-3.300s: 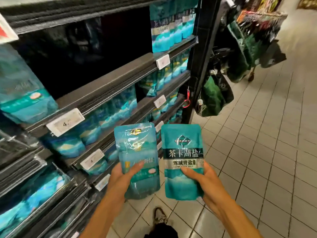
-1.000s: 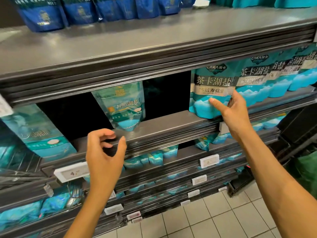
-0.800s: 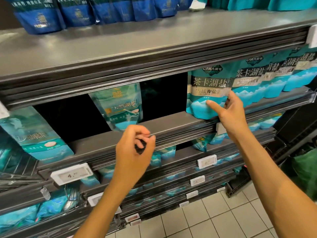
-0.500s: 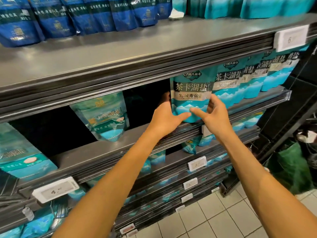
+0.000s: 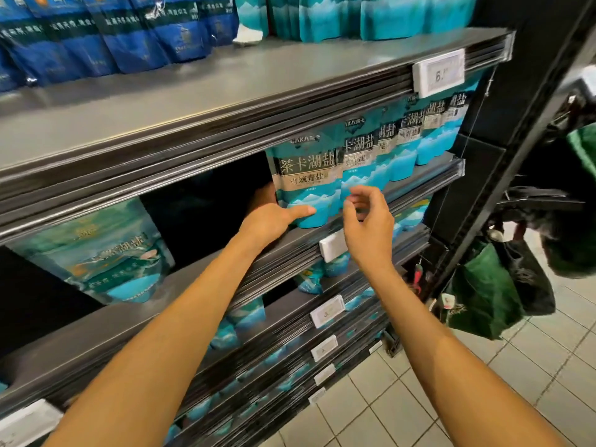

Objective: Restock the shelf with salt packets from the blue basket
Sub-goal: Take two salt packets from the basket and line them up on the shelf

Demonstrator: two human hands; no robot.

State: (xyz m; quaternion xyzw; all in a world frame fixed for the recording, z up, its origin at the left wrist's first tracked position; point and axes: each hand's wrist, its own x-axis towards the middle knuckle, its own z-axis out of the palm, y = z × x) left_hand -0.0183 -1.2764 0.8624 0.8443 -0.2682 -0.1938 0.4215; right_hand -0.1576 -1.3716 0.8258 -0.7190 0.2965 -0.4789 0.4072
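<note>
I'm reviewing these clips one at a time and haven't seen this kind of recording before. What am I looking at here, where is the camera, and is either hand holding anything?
No robot here: a person is stocking a shop shelf, and the single camera sits on their head, looking forward and down, so both forearms reach in from the bottom edge.

The left hand grips the lower edge of the front teal salt packet, thumb across its face and fingers behind it. That packet stands upright at the left end of a row of like packets on the grey shelf.

The right hand hangs just in front of the row, fingers loosely curled, holding nothing.

Further left stands a paler green packet. Dark blue packets line the shelf above. The blue basket is not in view.
</note>
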